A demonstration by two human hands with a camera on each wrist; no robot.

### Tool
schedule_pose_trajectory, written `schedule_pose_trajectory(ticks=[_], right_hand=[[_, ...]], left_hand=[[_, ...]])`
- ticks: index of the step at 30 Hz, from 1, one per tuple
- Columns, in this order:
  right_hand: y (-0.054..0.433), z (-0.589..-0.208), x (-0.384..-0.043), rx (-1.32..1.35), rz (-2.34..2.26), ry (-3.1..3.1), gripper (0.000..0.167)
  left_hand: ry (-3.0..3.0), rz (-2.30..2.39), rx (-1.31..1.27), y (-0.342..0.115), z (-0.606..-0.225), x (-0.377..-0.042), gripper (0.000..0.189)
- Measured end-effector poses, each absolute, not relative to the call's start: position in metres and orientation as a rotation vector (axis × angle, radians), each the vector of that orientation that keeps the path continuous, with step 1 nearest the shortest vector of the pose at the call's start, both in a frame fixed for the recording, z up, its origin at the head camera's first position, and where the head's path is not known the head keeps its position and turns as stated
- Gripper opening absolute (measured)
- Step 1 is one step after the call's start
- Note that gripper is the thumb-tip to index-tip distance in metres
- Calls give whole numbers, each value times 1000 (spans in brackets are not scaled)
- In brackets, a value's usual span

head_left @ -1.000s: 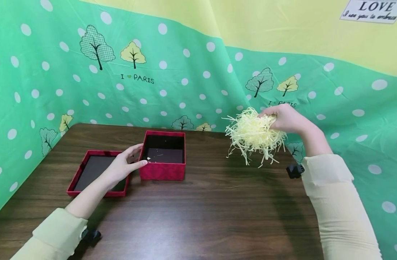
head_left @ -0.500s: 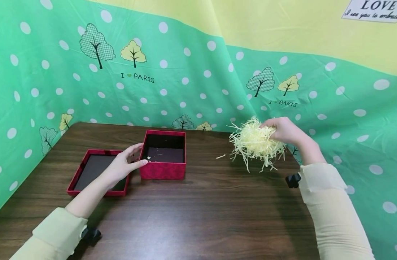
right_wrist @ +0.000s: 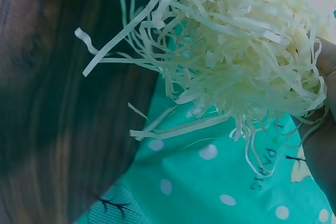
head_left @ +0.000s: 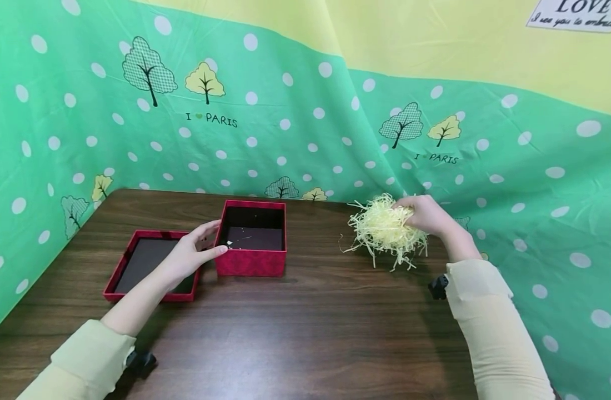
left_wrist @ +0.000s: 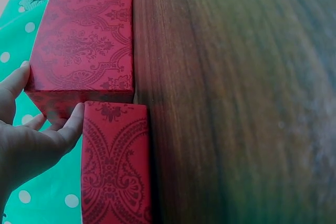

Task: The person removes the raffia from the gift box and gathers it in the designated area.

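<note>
Near the middle of the table stands a red patterned box (head_left: 250, 263) without its lid, dark inside, with a few pale scraps on its floor. My left hand (head_left: 188, 257) holds it at the left side, thumb on the near corner and fingers along the side wall, as the left wrist view (left_wrist: 31, 148) also shows. Off to the right, my right hand (head_left: 425, 215) grips a loose bundle of pale yellow shredded paper (head_left: 385, 228) from above. Strands hang down from it and hide the fingertips; whether they touch the table is hard to tell.
The red box lid (head_left: 148, 266) lies dark side up left of the box, partly behind my left forearm. A brown wooden table (head_left: 295, 333) spreads in front. Behind it hangs a green and yellow printed cloth (head_left: 295, 100), close to the table's back and right edges.
My right hand has come down with the shredded paper, lastly shifting slightly left. A loose strand appeared left of the bundle. My left hand and the box have stayed put.
</note>
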State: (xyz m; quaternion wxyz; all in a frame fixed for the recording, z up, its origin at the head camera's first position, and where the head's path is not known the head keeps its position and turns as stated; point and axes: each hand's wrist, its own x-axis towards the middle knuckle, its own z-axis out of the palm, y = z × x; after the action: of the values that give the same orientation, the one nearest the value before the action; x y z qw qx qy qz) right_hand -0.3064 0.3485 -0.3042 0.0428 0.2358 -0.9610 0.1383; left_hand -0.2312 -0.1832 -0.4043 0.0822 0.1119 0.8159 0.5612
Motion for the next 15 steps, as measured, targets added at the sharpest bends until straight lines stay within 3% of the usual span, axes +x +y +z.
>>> schedule_pose_trajectory(ticks=[15], right_hand=[[342, -351, -320, 645, 465, -2958, 49]], left_hand=[[2439, 1701, 341, -182, -405, -231, 75]])
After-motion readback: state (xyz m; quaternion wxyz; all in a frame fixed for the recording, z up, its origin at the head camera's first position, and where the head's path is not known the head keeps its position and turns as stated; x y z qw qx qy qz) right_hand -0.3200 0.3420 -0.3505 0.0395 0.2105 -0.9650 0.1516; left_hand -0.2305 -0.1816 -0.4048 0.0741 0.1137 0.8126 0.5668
